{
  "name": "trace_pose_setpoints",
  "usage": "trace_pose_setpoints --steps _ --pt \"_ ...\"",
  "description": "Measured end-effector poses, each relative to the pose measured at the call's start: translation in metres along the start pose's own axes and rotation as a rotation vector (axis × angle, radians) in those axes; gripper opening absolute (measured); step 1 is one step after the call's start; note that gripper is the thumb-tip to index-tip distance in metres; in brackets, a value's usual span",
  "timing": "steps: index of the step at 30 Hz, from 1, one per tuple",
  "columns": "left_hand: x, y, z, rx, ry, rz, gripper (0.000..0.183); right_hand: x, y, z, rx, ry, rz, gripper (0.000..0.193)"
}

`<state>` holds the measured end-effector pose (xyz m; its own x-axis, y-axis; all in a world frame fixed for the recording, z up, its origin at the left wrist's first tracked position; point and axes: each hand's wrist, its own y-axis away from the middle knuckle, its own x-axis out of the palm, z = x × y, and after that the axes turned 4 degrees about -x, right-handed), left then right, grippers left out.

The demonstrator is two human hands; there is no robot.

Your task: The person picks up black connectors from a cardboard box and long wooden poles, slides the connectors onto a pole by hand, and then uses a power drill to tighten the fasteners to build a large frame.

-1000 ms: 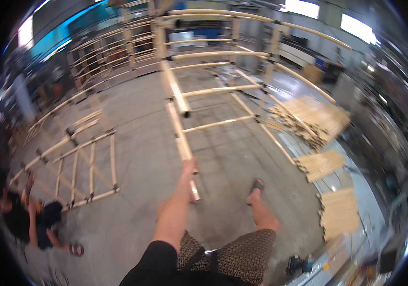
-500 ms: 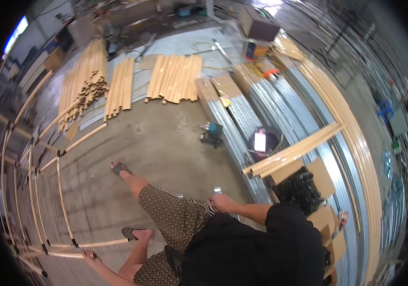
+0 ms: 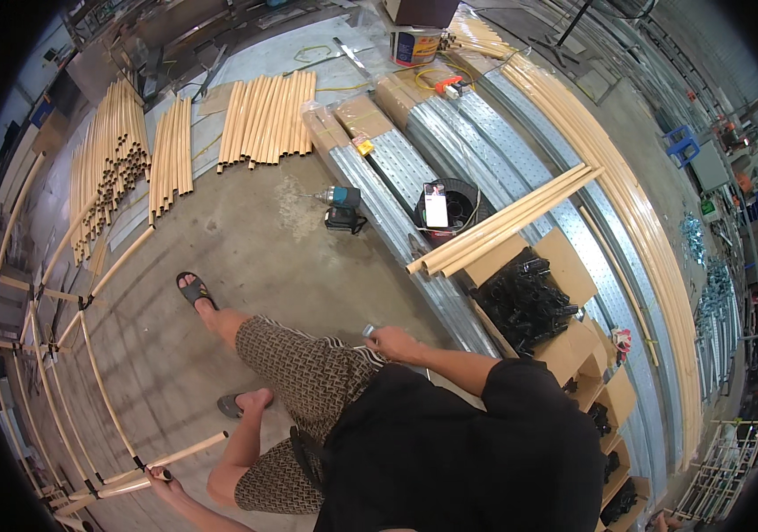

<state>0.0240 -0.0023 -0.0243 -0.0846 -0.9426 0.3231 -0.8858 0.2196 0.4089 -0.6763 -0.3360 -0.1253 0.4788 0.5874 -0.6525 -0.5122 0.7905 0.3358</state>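
Note:
On the left stands a frame of beige tubes (image 3: 111, 390) fastened together with black joints. My left hand (image 3: 164, 483) is closed around a tube end low on this frame, beside a black joint (image 3: 139, 463). Over my thigh, my right hand (image 3: 394, 344) is closed on a small object with a silver end (image 3: 368, 331); most of it is hidden by the fingers, so its kind does not show. Another beige tube (image 3: 193, 449) of the frame points toward my rear foot.
A cordless drill (image 3: 342, 197) stands on the floor ahead. Rightward lie perforated metal channels (image 3: 388, 160), loose beige tubes (image 3: 512, 222), a phone (image 3: 435, 206) on a black spool and a carton of black joints (image 3: 525, 297). Stacks of cut tubes (image 3: 264, 120) lie at the back.
The view has swung right, so the surroundings sit further left in the picture. My left hand remains on the tube, and my right hand still grips the silver-ended object near my thigh.

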Motion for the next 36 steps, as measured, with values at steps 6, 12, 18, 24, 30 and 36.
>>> trace_pose_setpoints --steps 6,12,18,24,30,36 --pt "-0.044 -0.044 -0.018 -0.008 -0.019 0.177 0.019 -0.021 -0.012 -0.056 0.124 0.004 -0.139 0.039" --pt "-0.027 -0.032 0.007 0.103 -0.209 -0.134 0.04 -0.112 -0.027 -0.11 0.19 0.264 -0.725 0.035" --pt "-0.022 -0.022 0.009 0.306 -0.398 -0.06 0.033 -0.126 -0.041 -0.156 0.253 0.64 -0.311 0.043" --pt "0.005 -0.007 0.02 0.238 -0.33 -0.079 0.033 -0.158 -0.059 -0.178 0.136 0.85 -0.111 0.026" --pt "-0.038 -0.008 0.029 0.757 -0.666 0.165 0.034 -0.178 -0.054 -0.147 0.013 0.528 -0.114 0.059" --pt "0.038 0.039 0.044 0.313 -0.282 -0.167 0.04 -0.193 -0.004 -0.217 -0.097 0.65 0.11 0.046"
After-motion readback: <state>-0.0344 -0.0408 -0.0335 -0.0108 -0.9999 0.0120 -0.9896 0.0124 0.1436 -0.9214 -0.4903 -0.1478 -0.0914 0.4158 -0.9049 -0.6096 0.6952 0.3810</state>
